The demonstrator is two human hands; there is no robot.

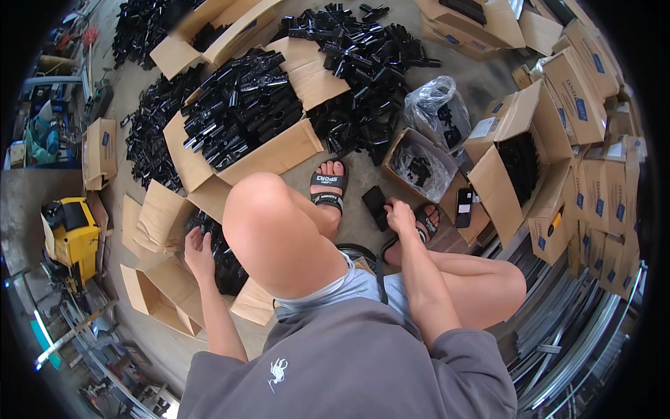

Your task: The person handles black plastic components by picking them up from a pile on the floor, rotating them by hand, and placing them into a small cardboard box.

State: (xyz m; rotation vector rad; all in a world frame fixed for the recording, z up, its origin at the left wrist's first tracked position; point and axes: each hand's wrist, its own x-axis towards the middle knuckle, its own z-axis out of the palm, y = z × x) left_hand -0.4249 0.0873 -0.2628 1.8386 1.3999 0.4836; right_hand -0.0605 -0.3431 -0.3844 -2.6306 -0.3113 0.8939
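Our left hand [200,253] hangs with its fingers loosely apart beside some black parts [229,269] among cardboard flaps [162,218]. Our right hand [400,215] is curled in at the edge of a black piece [375,207] between our sandals [328,180], though we cannot tell whether it grips it. Ahead of us, a cardboard box [272,152] brims with more black parts.

Soft, fairly bright light puts glints on the black parts [241,105], while fisheye edges curve and darken.
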